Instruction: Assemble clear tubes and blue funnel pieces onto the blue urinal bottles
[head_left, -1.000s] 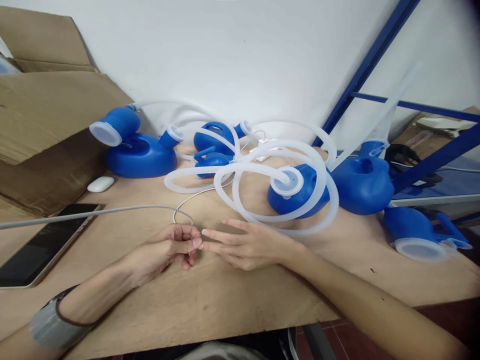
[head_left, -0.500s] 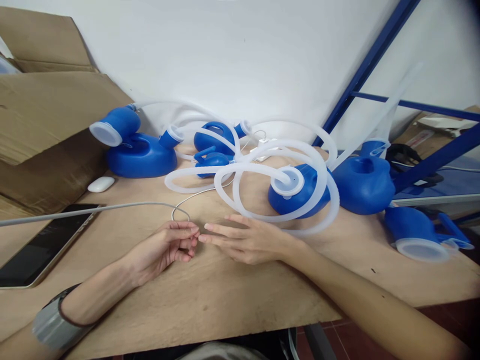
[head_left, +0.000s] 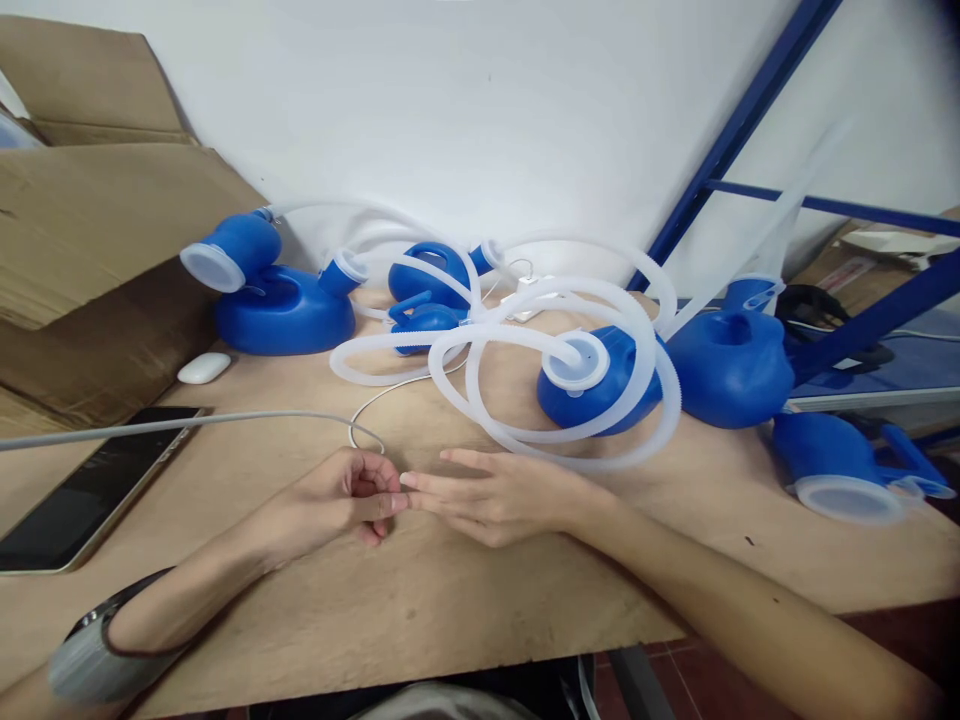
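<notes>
The white cable [head_left: 262, 415] curves at twelve o'clock of the left hand [head_left: 341, 500]. This one is half curled, thumb touching a fingertip of the right hand [head_left: 502, 495]; its grip one cannot tell. The right, loosely spread, holds nothing. At its one o'clock lies the white hose [head_left: 495, 335].

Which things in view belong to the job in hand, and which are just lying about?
Likely the job's:
left hand and right hand, fingertips meeting
cable near them
looped hose
blue jugs beyond

Likely lying about:
dark-screened tablet
white rounded object
cardboard box
</notes>
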